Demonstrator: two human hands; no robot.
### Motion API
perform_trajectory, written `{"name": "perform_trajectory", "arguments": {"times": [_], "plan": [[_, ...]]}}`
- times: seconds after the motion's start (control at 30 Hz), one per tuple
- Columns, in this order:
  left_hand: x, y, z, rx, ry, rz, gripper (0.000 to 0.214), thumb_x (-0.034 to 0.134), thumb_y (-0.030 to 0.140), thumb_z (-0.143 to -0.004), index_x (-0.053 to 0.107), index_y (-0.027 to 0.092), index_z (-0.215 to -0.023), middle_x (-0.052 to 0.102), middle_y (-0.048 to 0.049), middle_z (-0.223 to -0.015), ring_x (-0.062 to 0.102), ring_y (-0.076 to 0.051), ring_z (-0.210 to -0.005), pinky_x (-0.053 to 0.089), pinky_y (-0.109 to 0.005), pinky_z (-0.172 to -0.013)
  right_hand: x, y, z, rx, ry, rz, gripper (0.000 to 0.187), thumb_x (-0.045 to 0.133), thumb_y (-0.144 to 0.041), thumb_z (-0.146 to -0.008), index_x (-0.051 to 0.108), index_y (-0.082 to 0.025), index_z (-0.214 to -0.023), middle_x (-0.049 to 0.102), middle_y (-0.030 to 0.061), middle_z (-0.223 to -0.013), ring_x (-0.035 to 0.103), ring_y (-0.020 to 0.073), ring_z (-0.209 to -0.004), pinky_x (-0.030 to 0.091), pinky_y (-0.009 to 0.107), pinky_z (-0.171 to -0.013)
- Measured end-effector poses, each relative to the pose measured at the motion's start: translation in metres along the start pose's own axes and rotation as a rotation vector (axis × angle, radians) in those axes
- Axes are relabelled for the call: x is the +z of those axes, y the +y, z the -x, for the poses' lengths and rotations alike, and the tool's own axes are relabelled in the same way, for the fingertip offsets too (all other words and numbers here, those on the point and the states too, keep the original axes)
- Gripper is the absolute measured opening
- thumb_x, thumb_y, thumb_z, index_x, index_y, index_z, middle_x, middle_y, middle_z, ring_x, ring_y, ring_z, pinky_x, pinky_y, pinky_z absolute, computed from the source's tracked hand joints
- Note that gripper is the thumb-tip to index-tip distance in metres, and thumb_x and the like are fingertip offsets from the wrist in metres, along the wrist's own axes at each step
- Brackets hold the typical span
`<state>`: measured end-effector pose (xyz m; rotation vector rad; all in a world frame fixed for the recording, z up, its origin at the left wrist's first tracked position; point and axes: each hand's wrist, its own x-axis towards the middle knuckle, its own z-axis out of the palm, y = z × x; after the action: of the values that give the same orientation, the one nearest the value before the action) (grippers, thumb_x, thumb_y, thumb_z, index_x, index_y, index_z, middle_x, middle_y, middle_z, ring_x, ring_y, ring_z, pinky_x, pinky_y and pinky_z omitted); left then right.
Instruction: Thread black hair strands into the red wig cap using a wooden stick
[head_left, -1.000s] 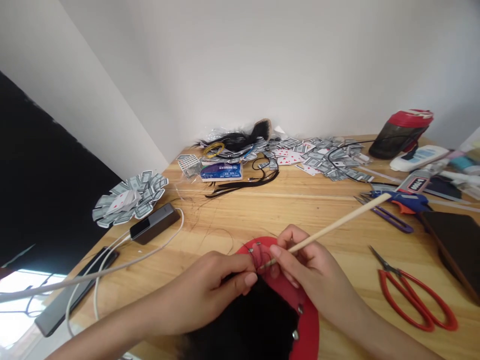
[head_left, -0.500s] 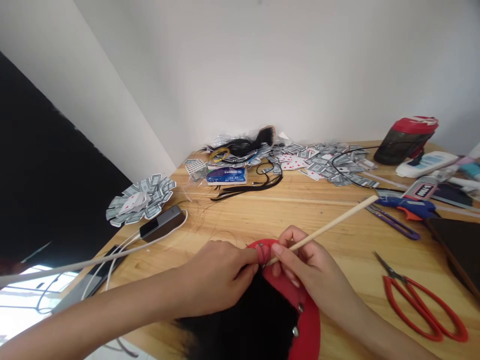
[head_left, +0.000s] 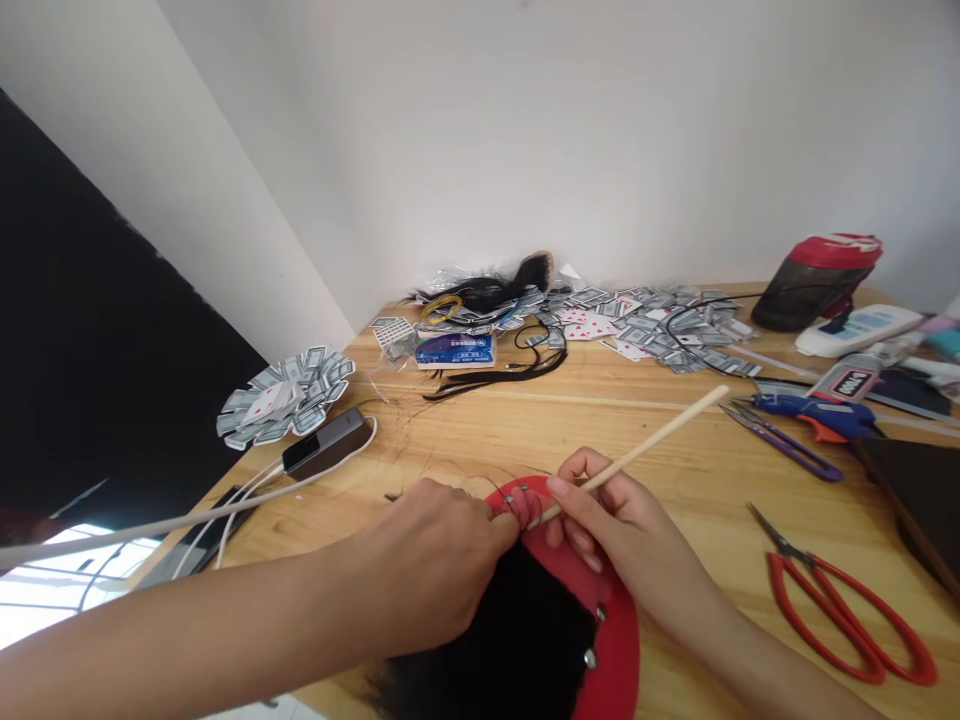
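My right hand (head_left: 611, 510) holds a thin pale wooden stick (head_left: 660, 432) like a pencil, its lower tip against gathered red mesh. That mesh lines a red round-edged piece (head_left: 619, 665) with black hair (head_left: 502, 640) across its middle. Small metal clips (head_left: 590, 658) sit along the mesh. At the top edge, close to the stick's tip, my left hand (head_left: 446, 550) is closed with fingers curled. Fine dark strands show around these fingertips, but what they pinch is hidden. The lower part of the red piece runs out of view.
Red-handled scissors (head_left: 847, 610) lie at right, with purple snips (head_left: 787, 440) and a blue-handled tool (head_left: 817, 412) beyond. A power bank (head_left: 322, 445) with white cables is at left. Cut cards (head_left: 660, 320), hair and a dark red-lidded container (head_left: 814, 282) line the back.
My left hand has curled in tighter and turned, with fine strands now showing near its fingers. The stick has shifted slightly left and down in my right hand.
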<state>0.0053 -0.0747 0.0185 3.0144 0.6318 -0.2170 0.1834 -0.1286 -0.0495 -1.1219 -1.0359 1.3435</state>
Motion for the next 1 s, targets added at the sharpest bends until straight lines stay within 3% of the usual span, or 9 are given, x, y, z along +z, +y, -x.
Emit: {"name": "perform_trajectory", "arguments": {"times": [0.17, 0.27, 0.37, 0.5, 0.63, 0.73, 0.87, 1.0], "plan": [[0.0, -0.011, 0.021, 0.013, -0.062, 0.108, 0.018, 0.044, 0.009, -0.087, 0.047, 0.021, -0.074, 0.06, -0.0028, -0.067, 0.056, -0.02, -0.054, 0.027, -0.031, -0.05, 0.0, -0.002, -0.001, 0.013, 0.0, 0.001, 0.039, 0.06, -0.055, -0.089, 0.047, -0.021, -0.076, 0.057, -0.0063, -0.053, 0.037, 0.0065, -0.043, 0.03, 0.02, -0.045], [0.003, -0.019, 0.036, 0.02, 0.0, 0.239, 0.02, 0.039, 0.013, -0.093, 0.048, 0.021, -0.077, 0.058, -0.0016, -0.076, 0.053, -0.016, -0.061, 0.032, -0.028, -0.054, 0.0, -0.002, -0.002, 0.02, 0.011, 0.0, 0.039, 0.061, -0.055, -0.088, 0.047, -0.02, -0.076, 0.059, -0.0059, -0.055, 0.037, 0.0061, -0.042, 0.029, 0.02, -0.045], [0.01, -0.028, 0.047, 0.005, 0.109, 0.507, 0.019, 0.043, 0.017, -0.095, 0.052, 0.02, -0.078, 0.06, -0.0045, -0.098, 0.056, -0.014, -0.072, 0.041, -0.025, -0.065, 0.0, -0.001, -0.002, 0.03, 0.018, 0.003, 0.04, 0.062, -0.056, -0.087, 0.047, -0.021, -0.077, 0.06, -0.0057, -0.054, 0.037, 0.0064, -0.042, 0.029, 0.02, -0.046], [0.025, -0.035, 0.047, 0.067, 0.23, 0.973, 0.027, 0.045, 0.027, -0.1, 0.055, 0.018, -0.076, 0.063, -0.0114, -0.123, 0.06, -0.023, -0.107, 0.045, -0.033, -0.091, 0.0, -0.001, -0.001, 0.039, 0.03, 0.005, 0.04, 0.063, -0.057, -0.085, 0.047, -0.022, -0.077, 0.057, -0.0066, -0.052, 0.036, 0.0075, -0.042, 0.029, 0.022, -0.047], [0.051, -0.035, 0.038, 0.128, 0.346, 1.297, 0.03, 0.047, 0.036, -0.1, 0.064, 0.017, -0.084, 0.074, -0.0143, -0.11, 0.061, -0.029, -0.115, 0.042, -0.044, -0.099, -0.003, -0.003, -0.001, 0.046, -0.017, -0.011, 0.04, 0.064, -0.057, -0.086, 0.047, -0.022, -0.077, 0.058, -0.0058, -0.055, 0.037, 0.0085, -0.045, 0.029, 0.023, -0.049], [0.07, -0.034, 0.032, 0.09, 0.443, 1.492, 0.029, 0.05, 0.035, -0.1, 0.069, 0.016, -0.091, 0.078, -0.0142, -0.096, 0.066, -0.028, -0.107, 0.048, -0.041, -0.089, -0.007, -0.004, -0.001, 0.031, -0.063, -0.036, 0.036, 0.063, -0.053, -0.089, 0.05, -0.021, -0.079, 0.054, -0.0066, -0.055, 0.039, 0.0091, -0.048, 0.031, 0.023, -0.053], [0.081, -0.032, 0.024, -0.006, 0.549, 1.639, 0.031, 0.056, 0.04, -0.096, 0.064, 0.015, -0.08, 0.079, -0.0132, -0.087, 0.073, -0.023, -0.078, 0.05, -0.036, -0.077, -0.011, -0.003, -0.003, 0.021, -0.129, -0.003, 0.037, 0.063, -0.054, -0.089, 0.049, -0.021, -0.081, 0.061, -0.0023, -0.065, 0.041, 0.0094, -0.05, 0.031, 0.024, -0.052], [0.083, -0.032, 0.019, -0.033, 0.642, 1.675, 0.033, 0.06, 0.042, -0.094, 0.06, 0.016, -0.074, 0.074, -0.0077, -0.063, 0.072, -0.024, -0.08, 0.049, -0.031, -0.07, -0.012, 0.001, -0.003, -0.005, -0.142, 0.032, 0.036, 0.061, -0.054, -0.09, 0.05, -0.02, -0.083, 0.063, -0.0003, -0.069, 0.041, 0.0098, -0.053, 0.031, 0.024, -0.052]]}}
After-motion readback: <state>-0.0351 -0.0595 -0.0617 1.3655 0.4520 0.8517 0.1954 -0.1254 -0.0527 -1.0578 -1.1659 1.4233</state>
